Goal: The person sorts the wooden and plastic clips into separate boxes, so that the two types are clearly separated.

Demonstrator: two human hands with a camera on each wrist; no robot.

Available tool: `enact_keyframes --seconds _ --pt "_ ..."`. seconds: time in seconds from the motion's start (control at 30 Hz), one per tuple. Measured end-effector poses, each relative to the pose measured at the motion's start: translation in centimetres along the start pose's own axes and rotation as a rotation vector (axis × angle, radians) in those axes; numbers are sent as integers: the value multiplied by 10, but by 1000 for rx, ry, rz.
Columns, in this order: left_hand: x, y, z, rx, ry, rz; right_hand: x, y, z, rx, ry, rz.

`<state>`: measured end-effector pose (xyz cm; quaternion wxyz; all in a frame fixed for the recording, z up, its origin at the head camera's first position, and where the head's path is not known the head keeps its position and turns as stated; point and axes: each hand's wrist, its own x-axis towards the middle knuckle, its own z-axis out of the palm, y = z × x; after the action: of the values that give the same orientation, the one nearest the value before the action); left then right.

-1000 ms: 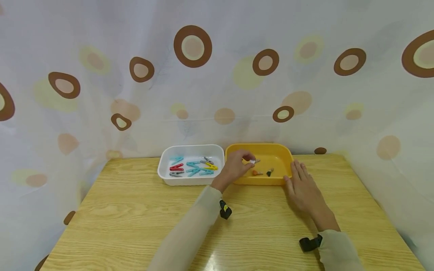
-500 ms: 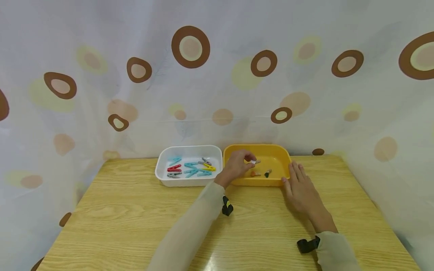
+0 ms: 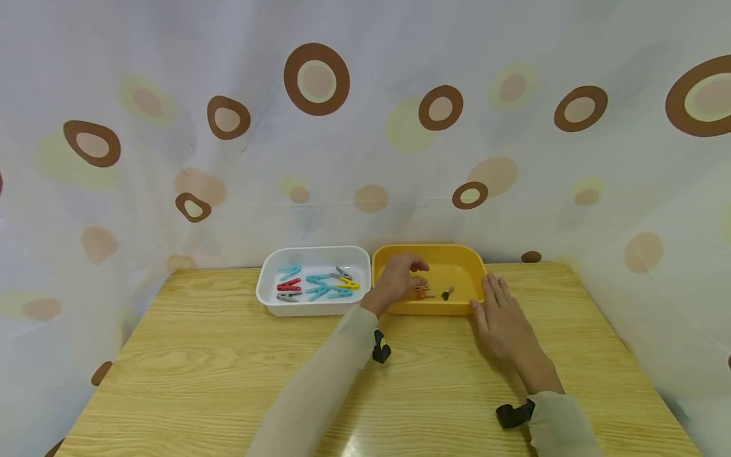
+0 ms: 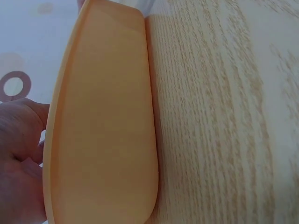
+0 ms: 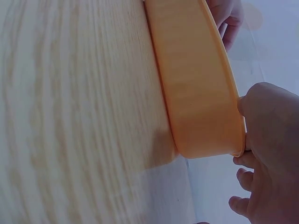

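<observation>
My left hand [image 3: 398, 279] reaches over the near left part of the yellow tray [image 3: 451, 308], its thumb and forefinger curved and apart, with nothing seen between them. Just below the thumb lies a small orange-headed piece [image 3: 422, 294] with a thin shaft. A small dark-headed piece [image 3: 447, 293] lies to its right on the tray floor. The left wrist view shows the left hand [image 4: 21, 158] partly hidden behind the tray wall. My right hand [image 3: 507, 324] rests against the tray's right end, fingers extended; in the right wrist view its thumb touches the rim.
A white tray [image 3: 314, 309] stands directly left of the yellow one, with several clothespins inside, among them a red clothespin [image 3: 289, 285] and a yellow clothespin [image 3: 349, 284]. Both trays sit at the wooden table's [image 3: 240, 355] back edge, before a patterned curtain [image 3: 342, 152].
The small whitish piece pinched by my left hand earlier no longer shows between its fingers, which have spread. The right hand stays at the tray's end. The whole view shifts slightly.
</observation>
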<state>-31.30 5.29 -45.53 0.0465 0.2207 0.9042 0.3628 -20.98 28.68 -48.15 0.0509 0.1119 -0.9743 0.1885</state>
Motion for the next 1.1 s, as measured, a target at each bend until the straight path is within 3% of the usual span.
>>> enact_keyframes --seconds 0.2,0.47,0.83,1.1 --pt "-5 -2 -8 -16 -10 1 0 -3 0 -9 13 3" --pt "-16 -9 -16 24 34 52 0 -3 -1 -8 4 7" --pt "-51 -9 -35 -57 79 147 2 0 0 11 6 -23" --pt "-85 -16 -45 -88 121 154 1 -4 -2 13 -9 -25"
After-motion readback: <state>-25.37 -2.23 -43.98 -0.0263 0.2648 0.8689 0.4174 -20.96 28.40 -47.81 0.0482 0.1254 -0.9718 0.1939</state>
